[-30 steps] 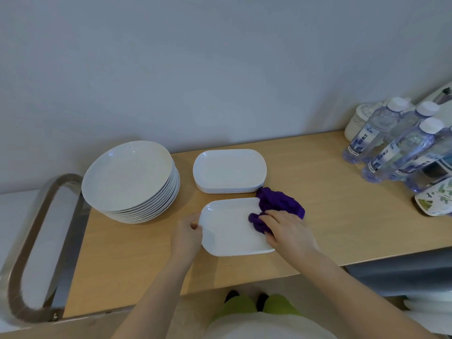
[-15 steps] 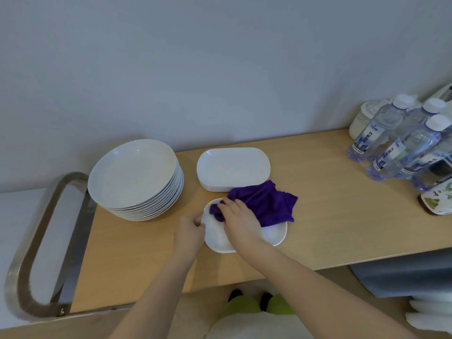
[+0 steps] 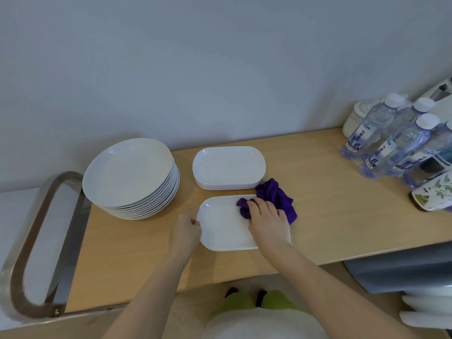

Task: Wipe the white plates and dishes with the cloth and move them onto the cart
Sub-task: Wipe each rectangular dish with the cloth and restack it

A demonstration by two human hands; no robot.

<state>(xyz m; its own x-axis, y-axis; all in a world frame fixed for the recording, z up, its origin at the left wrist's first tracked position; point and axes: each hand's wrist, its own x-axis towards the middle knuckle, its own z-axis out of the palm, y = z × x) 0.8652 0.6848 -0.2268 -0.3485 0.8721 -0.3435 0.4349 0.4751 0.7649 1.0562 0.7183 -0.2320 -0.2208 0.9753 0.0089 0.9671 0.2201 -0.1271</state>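
The wooden worktop runs along a pale wall, its near edge toward the person and a metal loop handle standing at its left end. Toward the back left corner sits a stack of round white plates, the largest of the dishes. Just right of it, against the back edge, lies a lower stack of oblong white dishes with rounded corners. At the right end, well apart from the dishes, a cluster of clear water bottles with white caps stands beside a patterned container.

Between the oblong stack and the near edge lies a single oblong white dish, flat on the worktop, glossy and plain. Both forearms reach in from the near edge. The left hand is at the dish's left end, its grip closed on the rim with fingers curled over the edge. The right hand lies palm down over the dish's right end, its fingers bent round a bunched purple cloth and pressing it on the dish's far right corner. Part of the cloth spills past the rim onto the worktop, touching the oblong stack's near right corner.
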